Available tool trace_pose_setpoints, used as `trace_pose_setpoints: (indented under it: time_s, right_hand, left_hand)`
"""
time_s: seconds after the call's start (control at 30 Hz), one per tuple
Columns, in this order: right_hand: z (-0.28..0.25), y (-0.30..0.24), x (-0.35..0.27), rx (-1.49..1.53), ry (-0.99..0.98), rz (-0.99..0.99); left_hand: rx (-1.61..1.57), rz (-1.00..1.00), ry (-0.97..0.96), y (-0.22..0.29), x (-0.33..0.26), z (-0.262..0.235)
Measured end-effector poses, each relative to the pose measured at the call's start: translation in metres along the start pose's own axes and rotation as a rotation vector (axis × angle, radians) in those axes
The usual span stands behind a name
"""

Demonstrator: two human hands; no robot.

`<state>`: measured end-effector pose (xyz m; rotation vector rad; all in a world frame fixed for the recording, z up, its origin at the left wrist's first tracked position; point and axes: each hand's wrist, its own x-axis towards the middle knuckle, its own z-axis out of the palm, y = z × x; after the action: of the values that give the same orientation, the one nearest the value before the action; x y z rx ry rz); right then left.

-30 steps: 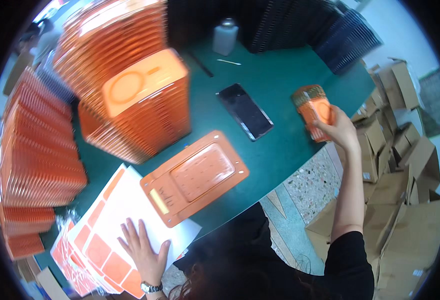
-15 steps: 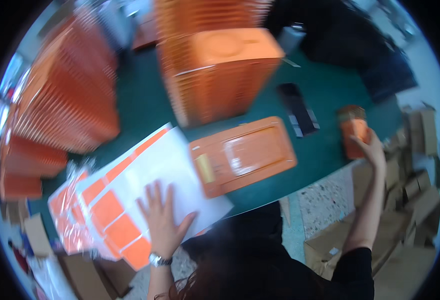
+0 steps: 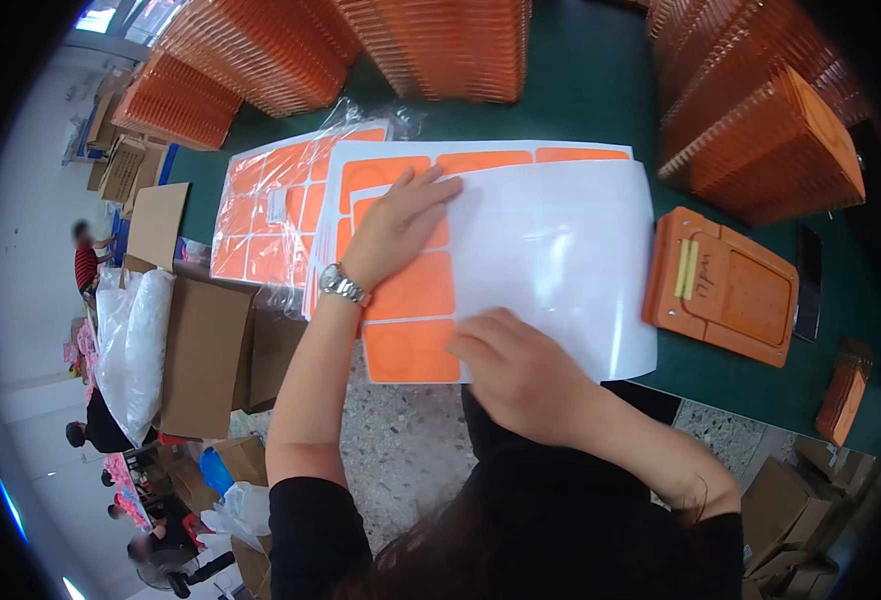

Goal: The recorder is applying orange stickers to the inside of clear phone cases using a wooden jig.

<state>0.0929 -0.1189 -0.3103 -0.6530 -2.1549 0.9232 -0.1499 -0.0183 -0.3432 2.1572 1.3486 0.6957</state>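
Note:
A white sheet (image 3: 560, 260) with a column of orange stickers (image 3: 410, 285) along its left side lies on a stack of similar sheets. My left hand (image 3: 400, 222) presses flat on its upper left part, fingers stretched out, a metal watch (image 3: 343, 285) on the wrist. Low on the same sheet, my right hand (image 3: 520, 375) is closed, fingertips at the right edge of the bottom sticker. Whatever they may pinch is hidden. Right of the sheet lies an orange plastic tray-like piece (image 3: 720, 287) with a yellow strip and handwriting.
Tall stacks of orange plastic pieces (image 3: 440, 45) line the back; another stack (image 3: 760, 150) stands at right. A smaller orange stack (image 3: 844, 392) sits near the table's right end. A plastic-wrapped pack of sticker sheets (image 3: 265, 205) lies left. Cardboard boxes (image 3: 205, 350) flank the table.
My view has swung left. My right hand has left the small orange stack and come over to the sheet, its fingers now closed. My left hand still lies flat on the sheets.

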Motion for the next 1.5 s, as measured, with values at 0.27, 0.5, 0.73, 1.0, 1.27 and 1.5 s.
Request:
trace_pose_setpoints:
  time_s: [0.27, 0.5, 0.73, 1.0, 1.27, 1.5]
  right_hand:
    - [0.085, 0.002, 0.033, -0.623, -0.095, -0.023]
    - [0.07, -0.001, 0.034, -0.489, 0.022, -0.062]
    - [-0.065, -0.037, -0.023, -0.091, 0.365, -0.167]
    - [-0.201, -0.014, -0.149, -1.061, 0.421, 0.239]
    - [-0.199, 0.012, -0.164, -0.975, 0.394, 0.305]
    - [-0.195, 0.019, -0.168, -0.862, 0.42, 0.346]
  left_hand:
    - [0.134, -0.008, 0.015, 0.008, -0.005, 0.011]
    - [0.186, 0.039, 0.007, 0.009, -0.003, 0.013]
    - [0.29, 0.097, -0.027, 0.031, 0.007, 0.019]
    - [0.118, 0.232, 0.245, 0.105, 0.084, 0.015]
    - [-0.14, 0.371, 0.132, 0.216, 0.185, 0.039]
    - [-0.1, 0.318, 0.096, 0.214, 0.203, 0.049]
